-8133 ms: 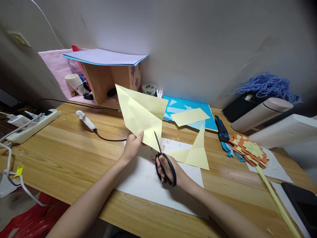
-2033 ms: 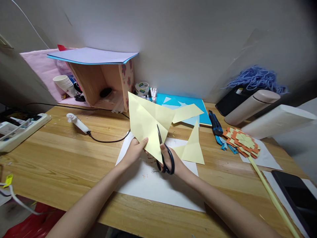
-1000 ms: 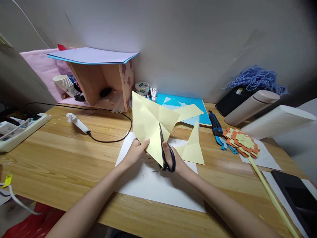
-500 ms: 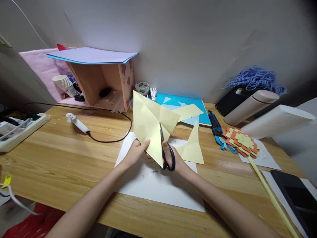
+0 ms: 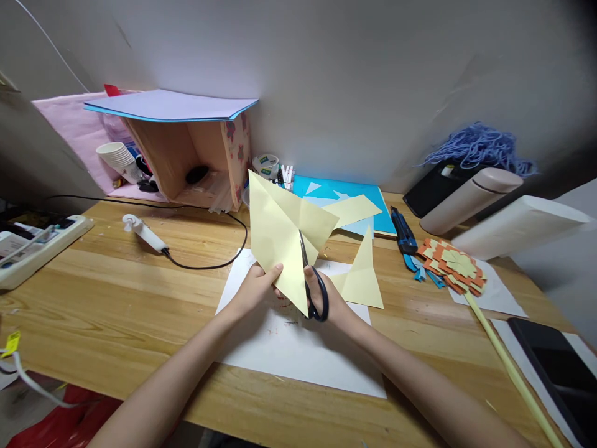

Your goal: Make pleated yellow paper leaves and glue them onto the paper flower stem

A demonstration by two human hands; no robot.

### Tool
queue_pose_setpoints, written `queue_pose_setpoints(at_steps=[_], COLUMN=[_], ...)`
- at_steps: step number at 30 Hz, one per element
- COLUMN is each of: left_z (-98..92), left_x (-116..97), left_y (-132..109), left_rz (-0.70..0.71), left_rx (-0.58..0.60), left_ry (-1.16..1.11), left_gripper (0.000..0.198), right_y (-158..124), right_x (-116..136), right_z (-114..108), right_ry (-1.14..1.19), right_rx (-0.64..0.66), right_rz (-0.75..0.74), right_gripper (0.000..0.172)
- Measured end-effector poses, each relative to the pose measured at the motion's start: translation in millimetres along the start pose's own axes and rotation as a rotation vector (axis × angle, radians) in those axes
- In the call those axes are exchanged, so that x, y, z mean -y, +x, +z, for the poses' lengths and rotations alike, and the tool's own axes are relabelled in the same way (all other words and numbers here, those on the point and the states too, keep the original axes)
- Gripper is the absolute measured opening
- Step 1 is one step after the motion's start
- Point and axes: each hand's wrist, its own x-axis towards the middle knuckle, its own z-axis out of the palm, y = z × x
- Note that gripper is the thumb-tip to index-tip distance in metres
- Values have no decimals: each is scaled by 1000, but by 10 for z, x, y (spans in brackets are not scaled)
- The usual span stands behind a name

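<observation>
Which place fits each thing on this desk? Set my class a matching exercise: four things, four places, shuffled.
Things
1. scissors
2. folded yellow paper
3. paper cups
4. paper flower

Places
A. left of the wooden box, at the back
B. in the right hand
C. just right of the utility knife
D. pinched by the left hand

Pairs: 1-B; 2-D; 3-A; 4-C

Even, soft indoor light, sharp in the middle, with dark, bowed corners from wide-lens distortion
</observation>
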Motion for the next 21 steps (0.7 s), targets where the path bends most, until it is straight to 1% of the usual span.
queue_pose_setpoints(at_steps=[4,13,15,17,21], left_z=[-10,3,3,-2,-41], left_x=[18,-13,-19,-18,-20], left_y=[6,-7,-6,4,41], left_rz=[-1,-22,-25,-10,22], left_rx=[32,-14,-53,-127,-280], left_ry=[2,-16,-19,-35,-95], left_gripper=[35,30,30,31,42], right_y=[-1,-9,-2,9,16], right_x=[7,-12,-24,-41,-60], right_z=[0,3,10,21,43], right_ry=[19,58,80,115,188], right_rx=[-15,-27,-38,-51,-27], right_rz=[-10,27,46,70,87], right_gripper=[64,57,57,57,56])
